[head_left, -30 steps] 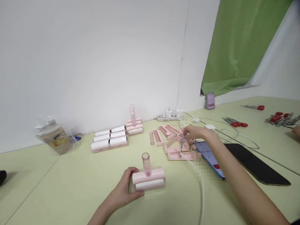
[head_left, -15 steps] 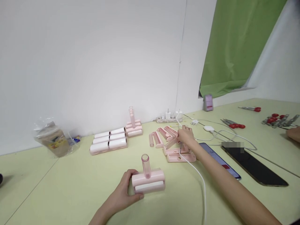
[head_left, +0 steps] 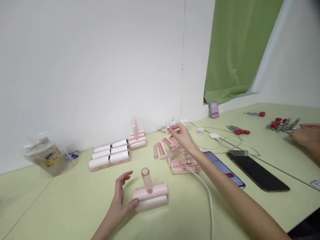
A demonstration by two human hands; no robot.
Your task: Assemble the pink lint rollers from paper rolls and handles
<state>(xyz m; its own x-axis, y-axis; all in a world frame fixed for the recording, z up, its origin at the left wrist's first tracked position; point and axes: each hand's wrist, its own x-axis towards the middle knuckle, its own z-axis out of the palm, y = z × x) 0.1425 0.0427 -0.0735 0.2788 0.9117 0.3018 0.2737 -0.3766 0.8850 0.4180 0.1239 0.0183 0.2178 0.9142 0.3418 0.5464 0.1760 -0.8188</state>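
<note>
A pink lint roller with a clear pink handle standing up from it rests on the pale green table. My left hand is open beside it, fingers spread and lifted, only the thumb touching its left end. My right hand hovers over the far side of a pile of pink roller parts, fingers drawn together and pointing left; what they hold, if anything, is unclear. A white cable runs under my right forearm.
White refill rolls on pink bases and a stack of pink parts lie near the wall. A plastic bag sits at the left. A lit phone, a dark phone, a power strip and red-handled scissors lie at the right. Another person's hand rests far right.
My left hand has let go of the lint roller and opened. My right hand rose off the pile of pink parts and moved back towards the wall. The view shifted right.
</note>
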